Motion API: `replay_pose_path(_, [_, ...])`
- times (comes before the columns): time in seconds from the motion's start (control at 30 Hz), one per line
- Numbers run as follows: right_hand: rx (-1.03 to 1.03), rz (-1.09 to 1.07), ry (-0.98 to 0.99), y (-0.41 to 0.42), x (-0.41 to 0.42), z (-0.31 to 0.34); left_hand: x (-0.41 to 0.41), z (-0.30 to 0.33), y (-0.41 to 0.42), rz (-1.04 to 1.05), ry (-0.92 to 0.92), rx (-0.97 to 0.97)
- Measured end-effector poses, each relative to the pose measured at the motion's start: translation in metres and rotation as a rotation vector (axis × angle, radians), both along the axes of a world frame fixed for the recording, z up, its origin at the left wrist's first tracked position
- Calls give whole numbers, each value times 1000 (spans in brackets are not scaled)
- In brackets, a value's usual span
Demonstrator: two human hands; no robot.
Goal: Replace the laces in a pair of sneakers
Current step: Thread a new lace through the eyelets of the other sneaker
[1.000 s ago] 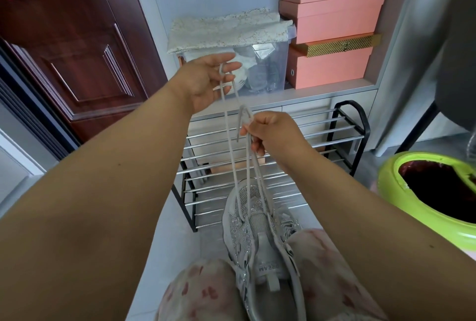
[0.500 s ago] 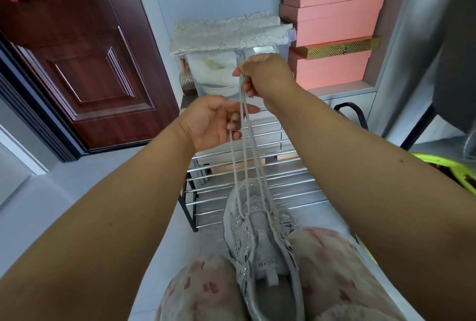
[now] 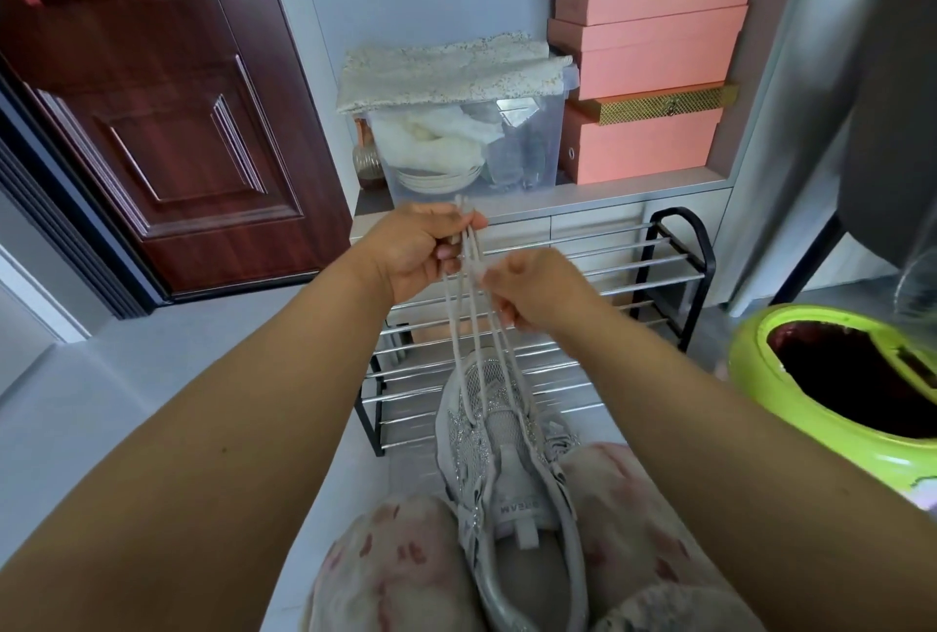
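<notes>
Two hands: both raised in front of the person, over the sneaker, close together but apart.
Left hand (image 3: pixel 418 248): fingers curled round the upper ends of the pale grey round shoelace (image 3: pixel 471 327), whose tips stick up just above the fist.
Right hand (image 3: pixel 537 289): lower and just to the right, fingers pinching strands of the shoelace.
Shoelace: several strands run taut from the hands down into the front eyelets of the shoe.
Grey mesh sneaker with silver sparkle trim (image 3: pixel 499 454): held between the person's knees, toe pointing away, tongue and opening facing up.
Knees: covered in pale fabric with pink blotches (image 3: pixel 400 560).
Black-framed shoe rack with chrome bars (image 3: pixel 674 266): on the floor just beyond the sneaker.
Clear plastic storage bin (image 3: pixel 471 144): on a ledge behind the rack, beside stacked salmon-pink boxes (image 3: pixel 649 48).
Lime-green round tub (image 3: pixel 821 383): at right.
Dark red panelled door (image 3: pixel 152 114): at left.
</notes>
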State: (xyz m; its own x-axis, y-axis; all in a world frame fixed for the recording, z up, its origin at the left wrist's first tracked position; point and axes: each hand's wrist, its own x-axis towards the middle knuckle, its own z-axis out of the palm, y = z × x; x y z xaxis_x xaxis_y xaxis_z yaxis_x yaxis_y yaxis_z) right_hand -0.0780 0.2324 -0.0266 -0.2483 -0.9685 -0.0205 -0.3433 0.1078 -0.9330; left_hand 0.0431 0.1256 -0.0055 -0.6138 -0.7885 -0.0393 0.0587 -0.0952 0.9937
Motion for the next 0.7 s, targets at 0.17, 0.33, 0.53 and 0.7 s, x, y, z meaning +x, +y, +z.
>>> replay_pose_path(0.17, [26, 169, 35, 20, 11, -27, -5, 3, 11, 33, -26, -24])
replay_pose_path(0.33, [-94, 63, -97, 15, 8, -8, 3, -1, 19, -37, -16, 23])
replay_pose_path(0.53, [-264, -12, -261, -13, 1, 45, 19, -27, 46, -217, -311, 111])
replay_pose_path(0.7, [-319, -61, -367, -33, 0, 76, 32, -39, 68, -380, -485, 8])
